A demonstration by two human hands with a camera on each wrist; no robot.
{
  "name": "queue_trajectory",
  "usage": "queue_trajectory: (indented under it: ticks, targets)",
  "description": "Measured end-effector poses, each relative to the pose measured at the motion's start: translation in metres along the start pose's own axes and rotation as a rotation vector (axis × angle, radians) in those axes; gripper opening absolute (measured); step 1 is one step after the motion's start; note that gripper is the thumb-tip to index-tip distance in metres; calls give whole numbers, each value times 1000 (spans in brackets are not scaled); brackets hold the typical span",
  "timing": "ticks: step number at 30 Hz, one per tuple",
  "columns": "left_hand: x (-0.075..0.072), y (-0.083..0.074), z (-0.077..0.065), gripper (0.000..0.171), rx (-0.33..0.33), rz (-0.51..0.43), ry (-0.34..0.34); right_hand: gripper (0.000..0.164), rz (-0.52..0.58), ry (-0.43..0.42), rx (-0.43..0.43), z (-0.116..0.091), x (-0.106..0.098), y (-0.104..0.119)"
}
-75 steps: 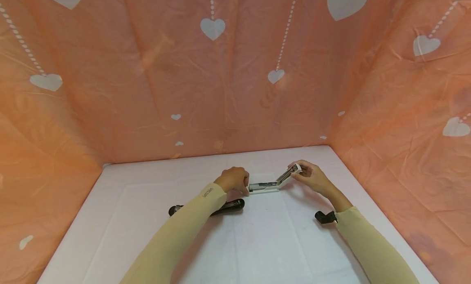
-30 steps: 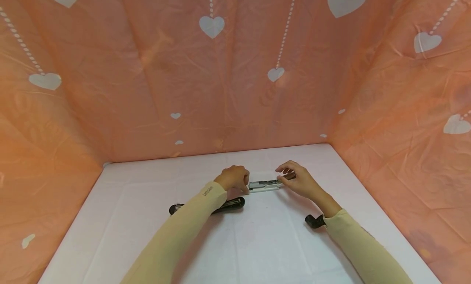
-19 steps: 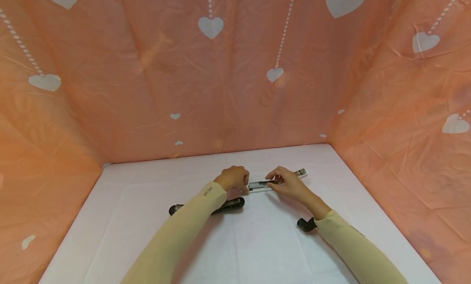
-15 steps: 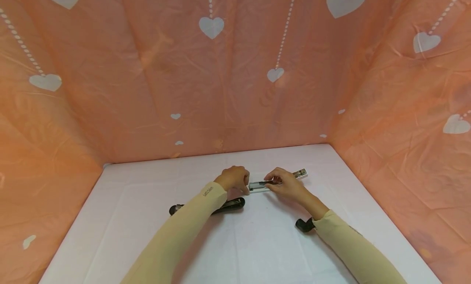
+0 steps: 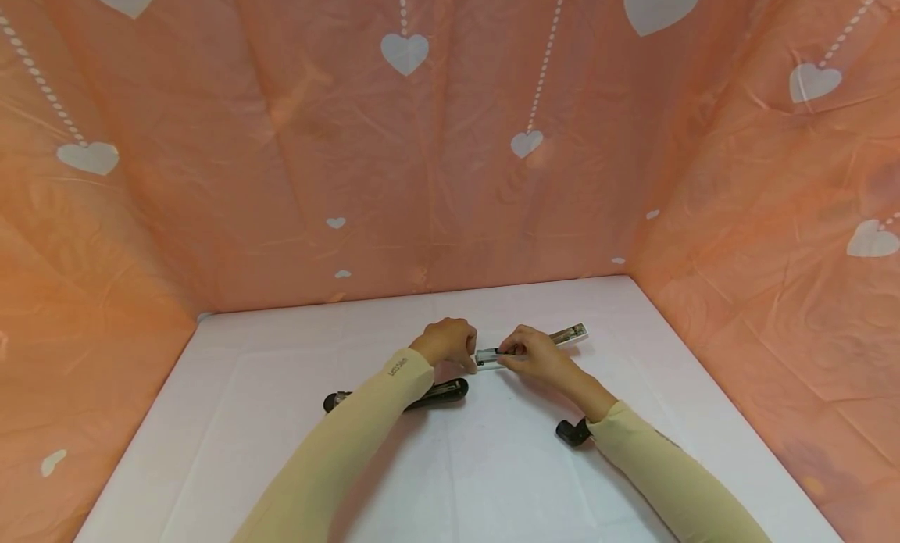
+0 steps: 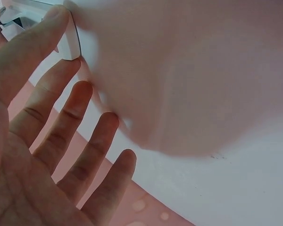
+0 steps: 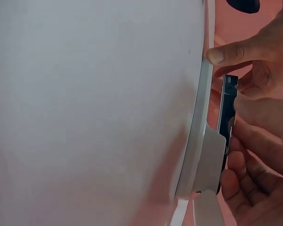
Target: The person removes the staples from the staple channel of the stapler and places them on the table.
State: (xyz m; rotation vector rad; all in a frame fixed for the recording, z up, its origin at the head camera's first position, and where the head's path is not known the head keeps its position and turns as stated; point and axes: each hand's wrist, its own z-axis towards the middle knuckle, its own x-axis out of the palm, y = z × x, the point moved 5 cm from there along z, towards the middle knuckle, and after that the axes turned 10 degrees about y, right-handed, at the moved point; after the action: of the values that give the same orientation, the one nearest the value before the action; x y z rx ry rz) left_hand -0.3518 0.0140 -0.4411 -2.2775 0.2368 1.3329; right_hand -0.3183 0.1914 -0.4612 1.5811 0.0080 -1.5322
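Note:
A white stapler [image 5: 487,366] lies on the table with its top cover [image 5: 573,334] swung back to the right, its inside facing up. My left hand [image 5: 447,343] pinches the left end of its base between thumb and index finger; in the left wrist view the other fingers [image 6: 101,146] are spread out. My right hand [image 5: 537,357] pinches at the metal staple channel [image 7: 228,106], thumb on one side and fingers curled on the other. Those fingers hide the middle of the stapler, so I cannot tell whether a staple strip is between them.
A black stapler [image 5: 444,392] lies nearer me, partly covered by the left sleeve [image 5: 344,441]. A black camera mount [image 5: 573,432] juts from the right wrist. An orange curtain with white hearts [image 5: 422,176] encloses the back and sides of the white table [image 5: 246,402].
My right hand has left the end of the raised cover, which has dropped lower, and moved left along the staple channel. My left hand has stayed at the base's end.

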Motion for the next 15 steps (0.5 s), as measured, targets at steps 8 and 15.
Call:
queue_trajectory:
  ticks: [8, 15]
  targets:
    - [0, -1, -1, 32, -2, 1, -4, 8, -11, 9, 23, 2, 2, 2]
    - [0, -1, 0, 32, 3, 7, -7, 9, -10, 19, 42, 2, 3, 5]
